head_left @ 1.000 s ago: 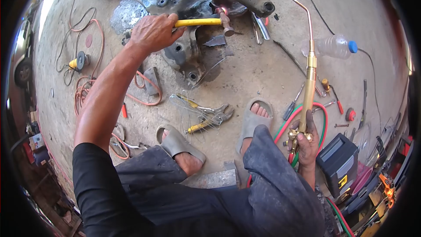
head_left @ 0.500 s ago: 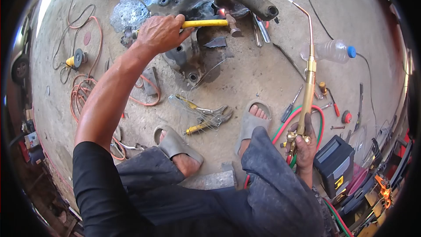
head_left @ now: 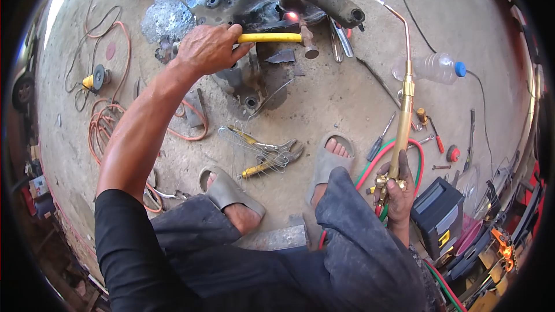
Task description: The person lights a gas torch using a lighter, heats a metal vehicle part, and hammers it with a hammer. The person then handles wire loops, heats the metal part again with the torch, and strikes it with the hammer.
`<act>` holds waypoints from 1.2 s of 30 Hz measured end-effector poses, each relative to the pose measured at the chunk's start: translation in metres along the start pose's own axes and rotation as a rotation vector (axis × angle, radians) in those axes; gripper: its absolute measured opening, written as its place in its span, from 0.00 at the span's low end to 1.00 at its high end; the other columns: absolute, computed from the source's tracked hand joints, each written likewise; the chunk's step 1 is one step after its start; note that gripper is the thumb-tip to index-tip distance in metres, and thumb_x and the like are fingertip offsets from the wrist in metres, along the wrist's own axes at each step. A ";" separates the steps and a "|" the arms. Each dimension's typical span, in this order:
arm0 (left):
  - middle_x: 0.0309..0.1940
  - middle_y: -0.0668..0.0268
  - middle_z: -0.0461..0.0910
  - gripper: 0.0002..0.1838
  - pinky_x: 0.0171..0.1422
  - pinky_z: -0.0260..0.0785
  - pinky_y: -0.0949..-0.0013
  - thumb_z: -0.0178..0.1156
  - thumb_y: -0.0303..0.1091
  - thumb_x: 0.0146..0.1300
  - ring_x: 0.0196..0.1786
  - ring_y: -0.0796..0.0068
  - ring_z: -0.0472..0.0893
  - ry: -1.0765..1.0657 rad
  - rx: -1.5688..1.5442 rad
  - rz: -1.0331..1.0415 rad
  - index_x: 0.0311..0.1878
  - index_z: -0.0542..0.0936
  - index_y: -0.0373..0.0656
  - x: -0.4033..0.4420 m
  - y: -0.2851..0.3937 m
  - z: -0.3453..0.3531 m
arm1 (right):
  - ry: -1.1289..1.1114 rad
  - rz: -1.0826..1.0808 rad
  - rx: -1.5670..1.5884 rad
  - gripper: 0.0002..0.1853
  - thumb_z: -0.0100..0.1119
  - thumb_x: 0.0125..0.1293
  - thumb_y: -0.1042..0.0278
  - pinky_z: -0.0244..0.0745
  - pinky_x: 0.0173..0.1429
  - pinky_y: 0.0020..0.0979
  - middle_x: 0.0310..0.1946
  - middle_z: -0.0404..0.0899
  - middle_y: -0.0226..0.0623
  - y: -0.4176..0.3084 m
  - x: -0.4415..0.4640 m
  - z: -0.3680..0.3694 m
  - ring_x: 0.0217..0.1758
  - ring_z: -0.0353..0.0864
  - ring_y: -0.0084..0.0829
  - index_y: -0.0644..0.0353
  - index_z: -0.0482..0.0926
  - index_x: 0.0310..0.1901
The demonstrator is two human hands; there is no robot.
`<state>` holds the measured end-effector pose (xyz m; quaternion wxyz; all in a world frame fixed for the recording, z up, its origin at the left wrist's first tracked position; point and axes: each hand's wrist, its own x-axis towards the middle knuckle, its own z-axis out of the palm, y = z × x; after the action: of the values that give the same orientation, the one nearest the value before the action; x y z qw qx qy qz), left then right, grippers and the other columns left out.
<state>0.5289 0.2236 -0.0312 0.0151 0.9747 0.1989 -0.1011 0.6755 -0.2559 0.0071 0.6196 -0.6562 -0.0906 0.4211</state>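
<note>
My left hand (head_left: 206, 47) is closed round the yellow handle of a hammer (head_left: 272, 38). The hammer's head sits just on the near side of a small glowing red spot (head_left: 291, 17) on a dark metal part with a thick curved tube (head_left: 324, 1). Whether head and metal touch I cannot tell. In my right hand (head_left: 398, 193), a brass gas torch (head_left: 406, 101) is held upright by its valve end. A flame burns at its bent tip, pointing up and left, apart from the metal part. Red and green hoses run from its lower end.
Locking pliers (head_left: 277, 156) tangled with thin wire lie before my feet. Near the torch are a plastic bottle (head_left: 433, 66), a screwdriver (head_left: 381, 137) and a black toolbox (head_left: 437, 215). An angle grinder (head_left: 97, 78) and orange cord lie on the left.
My left hand has drawn the hammer slightly toward me, so more of the red glow shows. The torch stays nearly still, and the whole view has shifted a little.
</note>
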 end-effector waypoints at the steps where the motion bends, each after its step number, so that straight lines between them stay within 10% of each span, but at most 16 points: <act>1: 0.26 0.57 0.84 0.25 0.34 0.77 0.52 0.56 0.60 0.74 0.29 0.54 0.86 0.019 -0.005 0.030 0.40 0.79 0.43 0.000 -0.002 0.003 | 0.005 0.005 -0.015 0.42 0.65 0.71 0.59 0.79 0.24 0.22 0.47 0.76 0.45 0.002 -0.003 0.001 0.26 0.79 0.24 0.55 0.57 0.82; 14: 0.27 0.55 0.83 0.26 0.37 0.77 0.49 0.54 0.59 0.76 0.31 0.54 0.85 -0.135 -0.411 -0.259 0.39 0.77 0.42 -0.066 0.074 0.015 | 0.006 0.104 0.048 0.40 0.64 0.69 0.72 0.80 0.32 0.25 0.48 0.79 0.40 0.001 -0.017 0.005 0.33 0.81 0.23 0.61 0.58 0.81; 19: 0.50 0.43 0.79 0.21 0.57 0.75 0.44 0.59 0.38 0.71 0.50 0.37 0.81 -0.238 -0.890 -0.457 0.62 0.75 0.37 -0.148 0.226 0.071 | 0.001 0.126 0.066 0.40 0.64 0.70 0.73 0.78 0.33 0.24 0.48 0.79 0.39 0.011 -0.029 0.005 0.32 0.80 0.23 0.61 0.58 0.81; 24: 0.61 0.46 0.75 0.28 0.66 0.70 0.45 0.66 0.36 0.64 0.62 0.40 0.76 0.103 -0.831 -0.369 0.67 0.75 0.40 -0.182 0.276 0.097 | -0.101 0.108 0.056 0.40 0.64 0.70 0.71 0.77 0.38 0.23 0.48 0.80 0.38 0.017 -0.025 -0.008 0.37 0.81 0.23 0.61 0.58 0.81; 27: 0.63 0.44 0.73 0.41 0.69 0.67 0.49 0.71 0.36 0.61 0.67 0.43 0.73 0.364 -0.489 -0.731 0.77 0.66 0.45 -0.199 0.212 0.098 | -0.150 0.149 0.126 0.40 0.64 0.70 0.71 0.78 0.48 0.24 0.48 0.81 0.36 0.016 -0.019 -0.010 0.44 0.82 0.24 0.63 0.59 0.80; 32: 0.59 0.42 0.77 0.50 0.67 0.71 0.52 0.76 0.35 0.57 0.60 0.42 0.78 0.137 -0.904 -0.992 0.80 0.59 0.42 -0.219 0.159 0.148 | -0.199 0.199 0.137 0.42 0.65 0.68 0.69 0.77 0.54 0.27 0.46 0.80 0.38 0.032 -0.009 -0.005 0.47 0.81 0.27 0.64 0.57 0.81; 36: 0.37 0.56 0.85 0.52 0.46 0.77 0.61 0.75 0.30 0.57 0.35 0.61 0.84 0.146 -1.151 -1.076 0.81 0.54 0.40 -0.218 0.164 0.133 | -0.304 0.184 0.147 0.41 0.64 0.69 0.71 0.75 0.59 0.28 0.50 0.80 0.38 0.048 0.010 -0.002 0.51 0.81 0.27 0.66 0.57 0.80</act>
<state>0.3715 -0.0199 -0.1189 0.4529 0.5877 0.6645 0.0886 0.6636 -0.2611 -0.0405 0.6040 -0.5435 -0.0919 0.5756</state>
